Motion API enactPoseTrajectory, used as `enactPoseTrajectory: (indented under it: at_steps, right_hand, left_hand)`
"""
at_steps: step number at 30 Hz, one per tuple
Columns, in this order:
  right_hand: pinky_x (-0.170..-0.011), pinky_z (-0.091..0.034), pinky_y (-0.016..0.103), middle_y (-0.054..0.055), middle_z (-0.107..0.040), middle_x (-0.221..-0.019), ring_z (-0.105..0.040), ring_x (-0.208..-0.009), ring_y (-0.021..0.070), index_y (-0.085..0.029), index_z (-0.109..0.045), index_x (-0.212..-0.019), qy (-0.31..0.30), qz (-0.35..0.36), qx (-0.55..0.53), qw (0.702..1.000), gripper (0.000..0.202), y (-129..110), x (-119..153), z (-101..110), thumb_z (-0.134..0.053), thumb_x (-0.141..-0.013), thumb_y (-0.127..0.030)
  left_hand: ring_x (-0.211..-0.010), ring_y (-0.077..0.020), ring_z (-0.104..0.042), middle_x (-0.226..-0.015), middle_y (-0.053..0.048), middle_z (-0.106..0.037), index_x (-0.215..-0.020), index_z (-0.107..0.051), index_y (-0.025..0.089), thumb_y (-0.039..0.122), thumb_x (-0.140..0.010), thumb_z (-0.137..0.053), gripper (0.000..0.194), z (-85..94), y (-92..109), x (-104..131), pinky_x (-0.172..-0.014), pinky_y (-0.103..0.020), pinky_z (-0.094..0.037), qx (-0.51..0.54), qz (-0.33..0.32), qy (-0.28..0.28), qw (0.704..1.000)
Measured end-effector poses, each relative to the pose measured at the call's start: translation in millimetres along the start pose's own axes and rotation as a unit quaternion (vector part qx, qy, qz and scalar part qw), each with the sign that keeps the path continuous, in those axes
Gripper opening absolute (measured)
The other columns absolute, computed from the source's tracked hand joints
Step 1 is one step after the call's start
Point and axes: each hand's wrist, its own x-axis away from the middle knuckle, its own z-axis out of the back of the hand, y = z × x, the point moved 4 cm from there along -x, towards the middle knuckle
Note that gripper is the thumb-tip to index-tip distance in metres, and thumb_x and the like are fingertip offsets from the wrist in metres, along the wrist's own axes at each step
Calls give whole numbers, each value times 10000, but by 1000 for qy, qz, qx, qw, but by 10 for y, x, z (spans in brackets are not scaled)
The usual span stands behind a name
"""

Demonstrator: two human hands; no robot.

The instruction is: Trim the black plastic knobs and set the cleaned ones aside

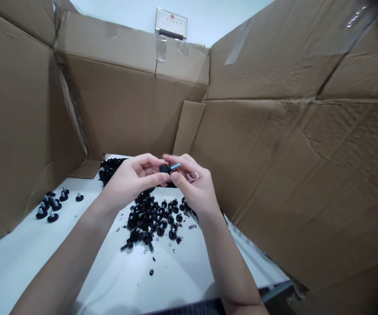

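Between my hands is a black levelling foot (164, 168) with a bare metal stud that points right and slightly up. My left hand (136, 175) pinches its black base between thumb and fingers. Close around the stud are the curled fingers and thumb of my right hand (192, 181); how firmly they touch it is hard to see. A white curved piece (193, 177) shows at the right hand's fingers, its kind unclear. Below both hands lies a heap of similar black feet (149, 216), studs pointing every way.
Several feet (49, 204) stand apart on the white table (110, 280) at the left. A darker black pile (108, 169) lies behind my left hand. Small black rings and scraps are scattered in front. Cardboard walls (119, 109) enclose the back and both sides.
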Motion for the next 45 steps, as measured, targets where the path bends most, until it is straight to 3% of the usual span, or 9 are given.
enactPoseTrajectory:
  at_steps: [2, 6, 10, 14, 24, 30, 34, 40, 45]
  right_hand:
    - [-576, -420, 241, -19, -558, -726, -506, -644, 90, -244, -725, -795, 25, -5, -43, 999, 70, 28, -7, -22, -673, -783, -289]
    - [-531, -396, 241, -31, -551, -612, -492, -581, 91, -211, -689, -633, 131, -16, 4, 991, 124, 50, 18, -14, -693, -755, -231]
    - [-484, -368, 229, -25, -564, -618, -458, -538, 77, -188, -684, -664, 166, 66, 171, 969, 141, -33, 53, -44, -645, -799, -179]
    - [-480, -365, 230, -16, -575, -654, -470, -537, 76, -176, -674, -695, 204, 154, 287, 923, 146, -75, 53, 26, -611, -824, -147]
    - [-542, -376, 263, -5, -546, -634, -491, -580, 116, -181, -657, -668, 399, 125, 355, 836, 165, 6, -22, 834, -620, -814, -249]
    - [-566, -364, 270, -5, -534, -640, -477, -591, 118, -172, -651, -669, 422, 121, 346, 830, 161, 29, -19, 854, -621, -812, -238]
    - [-553, -353, 263, -8, -529, -626, -458, -574, 109, -162, -659, -664, 377, 106, 316, 864, 183, 98, -66, 725, -624, -810, -266]
    - [-564, -388, 256, 3, -634, -762, -425, -539, 74, -180, -718, -864, 121, -37, 286, 950, 137, 308, -166, 464, -664, -752, -237]
    - [-456, -329, 223, 17, -629, -1073, -283, -482, 25, -277, -671, -1078, -29, 57, 143, 988, 347, 75, -62, 143, -729, -737, -287]
  left_hand:
    - [-663, -97, -660, -794, 7, -701, -811, -636, 165, 253, -694, -771, 200, -52, -18, 3, -666, -214, -558, 4, -10, 9, 1000]
    - [-726, -131, -677, -838, -19, -707, -842, -624, 167, 245, -680, -769, 231, -47, 6, 18, -708, -253, -573, -81, -74, 65, 992]
    - [-729, -142, -667, -810, -15, -668, -811, -617, 173, 242, -703, -730, 171, 13, 124, 50, -692, -262, -561, -317, -179, 105, 925]
    - [-709, -138, -650, -773, -1, -632, -792, -603, 184, 215, -728, -682, 105, 51, 193, 58, -652, -250, -541, -421, -229, 63, 875]
    - [-735, -153, -640, -831, -34, -660, -791, -661, 197, 259, -626, -779, 212, 639, 197, 9, -697, -268, -549, -310, -137, 87, 937]
    - [-632, -120, -595, -745, -15, -653, -807, -681, 220, 234, -617, -792, 221, 933, 101, -17, -550, -210, -489, -248, -80, 93, 961]
    - [-599, -144, -622, -649, -22, -663, -828, -702, 219, 271, -661, -761, 185, 848, 5, -43, -522, -218, -486, -239, 10, 15, 971]
    - [-599, -163, -657, -660, -20, -676, -962, -685, 231, 323, -753, -684, 228, 535, 16, -27, -580, -261, -540, -137, 47, -69, 987]
    - [-562, -143, -634, -668, -32, -671, -876, -662, 190, 372, -811, -637, 195, 341, 26, -15, -541, -251, -532, 20, 75, -95, 992]
